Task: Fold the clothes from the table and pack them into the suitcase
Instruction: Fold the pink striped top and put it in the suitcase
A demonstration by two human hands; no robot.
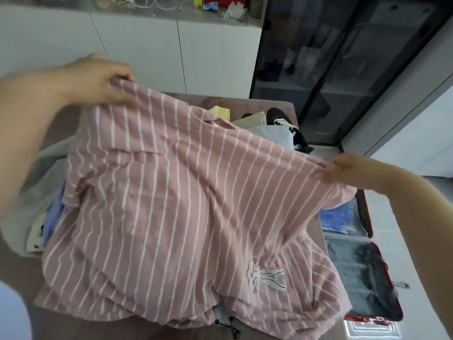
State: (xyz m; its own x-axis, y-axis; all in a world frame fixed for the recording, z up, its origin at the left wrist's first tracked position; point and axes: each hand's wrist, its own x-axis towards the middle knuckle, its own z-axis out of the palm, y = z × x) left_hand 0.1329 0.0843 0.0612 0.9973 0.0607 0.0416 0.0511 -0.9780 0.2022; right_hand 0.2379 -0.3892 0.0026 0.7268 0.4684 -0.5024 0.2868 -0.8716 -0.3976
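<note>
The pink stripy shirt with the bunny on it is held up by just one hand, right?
No, two hands. The head view shows the left hand and the right hand each pinching an edge of the pink stripy shirt with the bunny.

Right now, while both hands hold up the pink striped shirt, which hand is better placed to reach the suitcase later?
Probably the right hand: it pinches the shirt on the side where the open suitcase lies on the floor. The left hand grips the opposite edge, away from it.
</note>
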